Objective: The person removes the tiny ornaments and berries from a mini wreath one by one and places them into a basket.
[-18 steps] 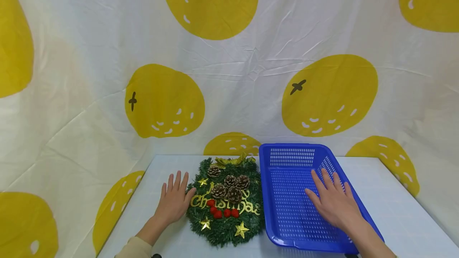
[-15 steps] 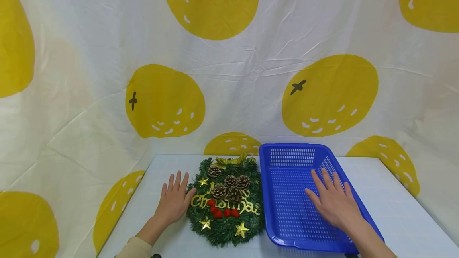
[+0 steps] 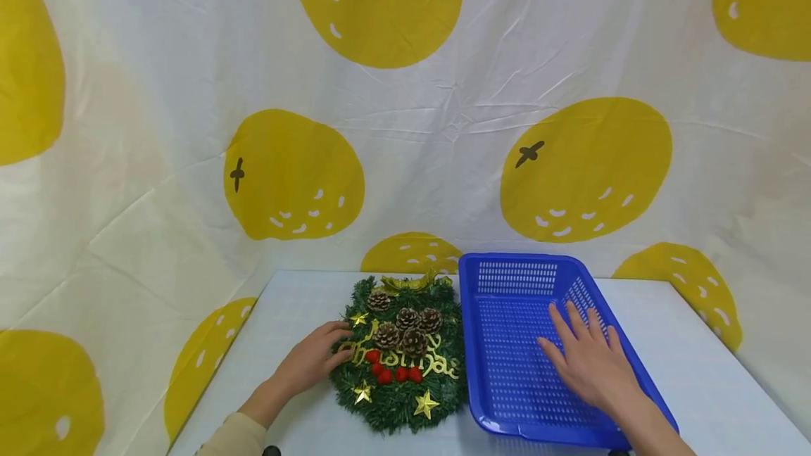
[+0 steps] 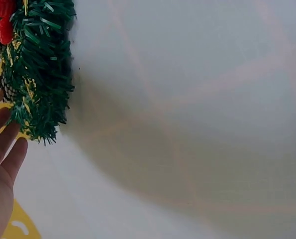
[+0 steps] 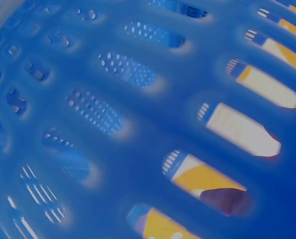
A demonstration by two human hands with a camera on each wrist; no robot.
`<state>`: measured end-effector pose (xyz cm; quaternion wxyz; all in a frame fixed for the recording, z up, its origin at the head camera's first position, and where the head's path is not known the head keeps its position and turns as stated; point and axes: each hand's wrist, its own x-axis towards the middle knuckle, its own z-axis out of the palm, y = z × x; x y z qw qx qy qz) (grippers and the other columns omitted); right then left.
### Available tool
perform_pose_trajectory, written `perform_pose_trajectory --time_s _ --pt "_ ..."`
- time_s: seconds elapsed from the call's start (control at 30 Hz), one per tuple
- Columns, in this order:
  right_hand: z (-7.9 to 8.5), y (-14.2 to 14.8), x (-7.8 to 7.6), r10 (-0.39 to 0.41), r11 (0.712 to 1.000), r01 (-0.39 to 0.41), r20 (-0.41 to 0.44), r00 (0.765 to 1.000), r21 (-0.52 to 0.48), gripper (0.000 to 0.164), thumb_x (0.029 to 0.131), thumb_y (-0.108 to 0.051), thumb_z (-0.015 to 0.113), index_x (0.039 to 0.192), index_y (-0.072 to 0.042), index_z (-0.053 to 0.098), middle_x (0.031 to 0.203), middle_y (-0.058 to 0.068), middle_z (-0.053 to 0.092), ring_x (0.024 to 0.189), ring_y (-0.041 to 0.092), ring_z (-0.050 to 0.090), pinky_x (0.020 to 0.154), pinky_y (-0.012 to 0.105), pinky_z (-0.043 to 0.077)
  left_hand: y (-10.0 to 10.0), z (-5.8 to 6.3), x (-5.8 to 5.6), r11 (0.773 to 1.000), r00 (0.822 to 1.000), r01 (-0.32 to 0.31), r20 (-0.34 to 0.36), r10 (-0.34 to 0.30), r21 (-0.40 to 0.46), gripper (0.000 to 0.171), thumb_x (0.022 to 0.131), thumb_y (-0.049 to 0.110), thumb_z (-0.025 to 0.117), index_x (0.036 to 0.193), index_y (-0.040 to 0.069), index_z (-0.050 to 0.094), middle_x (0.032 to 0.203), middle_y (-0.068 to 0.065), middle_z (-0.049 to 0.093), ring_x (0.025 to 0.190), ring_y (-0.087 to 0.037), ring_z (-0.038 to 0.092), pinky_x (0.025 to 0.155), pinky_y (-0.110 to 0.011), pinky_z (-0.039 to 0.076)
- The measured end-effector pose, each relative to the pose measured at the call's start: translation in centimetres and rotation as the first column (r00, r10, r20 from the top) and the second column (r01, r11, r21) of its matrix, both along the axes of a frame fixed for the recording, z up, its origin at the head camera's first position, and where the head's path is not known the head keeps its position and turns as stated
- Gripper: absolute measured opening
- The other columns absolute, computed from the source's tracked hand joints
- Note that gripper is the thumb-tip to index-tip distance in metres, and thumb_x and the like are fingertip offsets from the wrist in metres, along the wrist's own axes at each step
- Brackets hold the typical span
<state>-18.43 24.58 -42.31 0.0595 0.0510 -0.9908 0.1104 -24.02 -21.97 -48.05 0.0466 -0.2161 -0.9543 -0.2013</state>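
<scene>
The left hand has turned inward: a moment ago its fingers pointed to the far side beside the wreath, and now they angle right, over its left edge. They are loosely bent, with the thumb apart on the near side, and appear to hold nothing. Whether they touch the greenery I cannot tell. The change suggests attention has shifted to the wreath, while no grip or lift shows.

The right hand lies almost as before, flat and spread above the right part of the blue basket, holding nothing; contact with the basket is unclear.

The wreath lies flat on the white table, just left of the basket. Its pine cones sit towards the far side, red berries nearer, gold stars around them, and a gold bow at the far edge. Beyond hangs a cloth printed with yellow fruit.
</scene>
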Motion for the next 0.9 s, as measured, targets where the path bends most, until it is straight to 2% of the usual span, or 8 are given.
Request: perform_pose_trajectory --time_s 0.23,0.43,0.53,0.6,0.77,0.9 --pt "-0.2 0.2 0.0 0.007 1.000 -0.007 -0.007 1.000 0.004 0.082 0.099 -0.065 0.029 0.153 -0.003 0.030 0.153 0.033 0.022 0.137 0.060 0.011 0.104 0.076 0.007 -0.9 -0.4 -0.4 0.996 0.996 0.085 0.031 -0.084 -0.024 0.042 0.089 0.032 0.072 0.121 0.006 0.066 0.128 -0.011 0.057 0.117 -0.033 0.056 0.094 -0.049 0.049" --pt "-0.2 0.0 0.1 0.003 1.000 -0.003 -0.001 1.000 0.010 0.076 0.100 -0.059 0.036 0.152 -0.004 0.031 0.153 0.033 0.022 0.137 0.060 0.011 0.104 0.076 0.007 -1.1 -0.8 -0.5 0.994 0.994 0.104 0.051 -0.102 -0.041 0.043 0.090 0.032 0.071 0.122 0.004 0.065 0.127 -0.012 0.058 0.117 -0.034 0.056 0.095 -0.050 0.049" --pt "-0.1 -0.3 0.3 -0.003 1.000 0.003 0.007 1.000 0.013 0.074 0.101 -0.057 0.038 0.152 -0.003 0.032 0.152 0.033 0.022 0.136 0.060 0.011 0.105 0.076 0.007 -1.0 -1.1 -0.5 0.992 0.994 0.108 0.024 -0.107 -0.060 0.042 0.090 0.031 0.071 0.121 0.003 0.066 0.128 -0.013 0.057 0.119 -0.035 0.054 0.096 -0.050 0.048" --pt "-0.1 -0.5 0.5 -0.006 1.000 0.006 0.011 1.000 0.012 0.074 0.100 -0.056 0.040 0.152 -0.004 0.032 0.152 0.034 0.022 0.136 0.060 0.012 0.105 0.076 0.008 -1.1 -1.3 -0.6 0.991 0.993 0.115 -0.020 -0.117 -0.074 0.042 0.089 0.031 0.073 0.119 0.002 0.067 0.128 -0.015 0.057 0.119 -0.036 0.052 0.096 -0.050 0.048" --pt "-0.1 -0.7 0.7 -0.005 1.000 0.005 0.021 1.000 0.011 0.081 0.098 -0.065 0.032 0.152 -0.004 0.032 0.153 0.033 0.023 0.136 0.060 0.013 0.105 0.076 0.007 -1.1 -1.9 -0.6 0.991 0.990 0.095 -0.098 -0.104 -0.095 0.047 0.087 0.033 0.075 0.121 0.002 0.065 0.128 -0.015 0.056 0.120 -0.035 0.050 0.095 -0.048 0.048" --pt "-0.2 -0.9 0.8 -0.005 1.000 0.005 0.024 1.000 0.012 0.083 0.097 -0.067 0.031 0.152 -0.005 0.032 0.153 0.032 0.023 0.137 0.059 0.012 0.105 0.075 0.007 -1.0 -2.0 -0.7 0.994 0.993 0.066 -0.091 -0.074 -0.085 0.046 0.087 0.032 0.075 0.121 0.002 0.066 0.124 -0.012 0.057 0.117 -0.033 0.051 0.094 -0.048 0.048"
